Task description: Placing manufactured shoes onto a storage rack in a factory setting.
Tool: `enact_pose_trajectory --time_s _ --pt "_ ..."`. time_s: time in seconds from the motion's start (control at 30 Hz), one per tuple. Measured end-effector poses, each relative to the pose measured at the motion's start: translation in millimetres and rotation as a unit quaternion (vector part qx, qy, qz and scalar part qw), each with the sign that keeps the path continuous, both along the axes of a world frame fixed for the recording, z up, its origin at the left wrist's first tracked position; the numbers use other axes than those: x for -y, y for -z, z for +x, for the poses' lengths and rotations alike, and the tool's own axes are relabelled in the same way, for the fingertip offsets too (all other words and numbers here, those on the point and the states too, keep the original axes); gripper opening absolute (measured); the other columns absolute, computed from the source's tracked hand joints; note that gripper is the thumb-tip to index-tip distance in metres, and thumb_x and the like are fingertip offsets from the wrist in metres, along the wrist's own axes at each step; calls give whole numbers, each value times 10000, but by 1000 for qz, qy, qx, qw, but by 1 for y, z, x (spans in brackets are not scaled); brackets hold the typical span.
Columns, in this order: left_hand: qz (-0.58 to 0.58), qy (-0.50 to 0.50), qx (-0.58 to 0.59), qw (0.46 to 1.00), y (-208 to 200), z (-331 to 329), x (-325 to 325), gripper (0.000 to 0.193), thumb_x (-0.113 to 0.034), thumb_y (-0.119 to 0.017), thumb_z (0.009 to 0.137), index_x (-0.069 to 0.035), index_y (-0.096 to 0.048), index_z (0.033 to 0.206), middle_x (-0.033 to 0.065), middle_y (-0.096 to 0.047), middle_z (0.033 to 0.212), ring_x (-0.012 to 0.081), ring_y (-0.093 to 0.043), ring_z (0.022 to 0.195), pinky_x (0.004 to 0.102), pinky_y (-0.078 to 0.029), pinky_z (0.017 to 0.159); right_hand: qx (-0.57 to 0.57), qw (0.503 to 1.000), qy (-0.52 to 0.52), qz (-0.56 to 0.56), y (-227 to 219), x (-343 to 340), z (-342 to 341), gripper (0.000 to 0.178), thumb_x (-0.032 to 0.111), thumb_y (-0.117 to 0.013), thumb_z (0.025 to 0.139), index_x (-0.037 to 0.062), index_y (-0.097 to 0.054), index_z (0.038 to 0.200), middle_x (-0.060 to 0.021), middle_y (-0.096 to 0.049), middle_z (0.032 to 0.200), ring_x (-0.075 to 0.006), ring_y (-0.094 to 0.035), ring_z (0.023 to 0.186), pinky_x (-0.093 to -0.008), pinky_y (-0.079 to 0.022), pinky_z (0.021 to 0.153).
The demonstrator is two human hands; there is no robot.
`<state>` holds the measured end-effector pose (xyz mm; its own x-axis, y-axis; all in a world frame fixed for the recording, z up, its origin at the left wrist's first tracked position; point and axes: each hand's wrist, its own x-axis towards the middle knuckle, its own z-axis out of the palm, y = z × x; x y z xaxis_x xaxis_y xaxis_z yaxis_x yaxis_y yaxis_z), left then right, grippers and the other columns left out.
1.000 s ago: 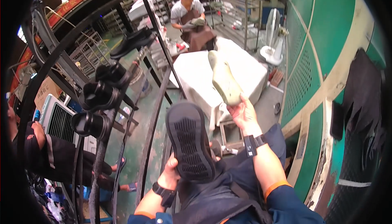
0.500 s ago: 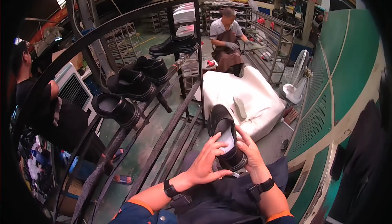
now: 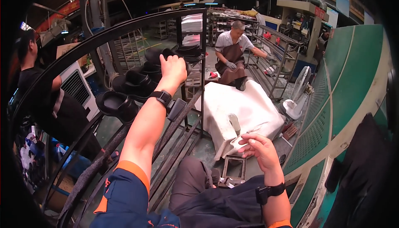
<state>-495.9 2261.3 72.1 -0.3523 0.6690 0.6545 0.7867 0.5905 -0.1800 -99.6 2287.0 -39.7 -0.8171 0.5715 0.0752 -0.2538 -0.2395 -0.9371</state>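
My left hand (image 3: 173, 68) reaches far out over the dark metal rack (image 3: 170, 138) and is closed on a black shoe (image 3: 154, 55), whose heel end the hand hides. Beside that shoe stands another black shoe (image 3: 190, 53). Nearer along the rack's bars sit several more, among them one shoe (image 3: 118, 106) closest to me. Over my lap, in front of the white-covered table (image 3: 253, 105), my right hand (image 3: 261, 151) holds nothing, its fingers loosely bent and apart. On the table's near side lies a pale, sole-shaped piece (image 3: 234, 122).
Beyond the table sits a co-worker (image 3: 234, 53) in a brown apron, one gloved hand at a metal rack (image 3: 276, 57). At right are a white fan (image 3: 297, 99) and a green machine panel (image 3: 349, 65). Another person (image 3: 35, 86) stands at left beside an air cooler (image 3: 77, 88).
My left hand has carried the black shoe from above my lap to the rack's far end. My right hand has let go of it. The co-worker's arm has stretched toward the metal rack.
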Motion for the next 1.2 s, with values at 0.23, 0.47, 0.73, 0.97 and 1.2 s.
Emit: enact_pose_trajectory --time_s 0.23,0.47,0.73,0.97,1.2 --pt "-76 327 23 942 75 122 11 370 -326 -679 804 -97 -659 1094 98 -650 1058 271 -583 1140 549 -310 1122 73 991 27 107 -31 -28 34 316 184 -570 972 -10 -631 1213 -102 -676 1059 -182 -702 883 -272 -558 699" --pt "-355 360 309 806 229 135 62 465 -352 -695 812 -96 -659 1199 133 -669 1164 324 -627 1088 394 -504 933 251 917 46 307 -109 -93 138 358 261 -588 957 30 -633 1227 -61 -696 1052 -132 -688 894 -283 -544 724" --pt "-189 349 479 783 299 112 69 327 -101 -645 852 45 -640 1145 162 -716 987 227 -693 938 325 -525 843 410 699 548 210 -133 -11 477 386 336 -590 956 77 -648 1237 -72 -693 1075 -142 -671 936 -245 -515 749" --pt "-353 262 463 770 250 166 48 347 -192 -635 906 -13 -642 1204 200 -672 1159 348 -619 1120 429 -451 1014 569 332 740 134 15 32 685 780 535 -758 756 -14 -589 1284 -143 -650 1206 -234 -610 1113 -325 -457 944" --pt "-279 273 456 800 270 156 48 380 -182 -678 809 13 -665 1134 183 -729 970 283 -715 929 360 -535 840 515 568 640 57 -20 24 666 869 502 -831 661 -40 -569 1287 -151 -638 1225 -238 -600 1118 -323 -426 990"
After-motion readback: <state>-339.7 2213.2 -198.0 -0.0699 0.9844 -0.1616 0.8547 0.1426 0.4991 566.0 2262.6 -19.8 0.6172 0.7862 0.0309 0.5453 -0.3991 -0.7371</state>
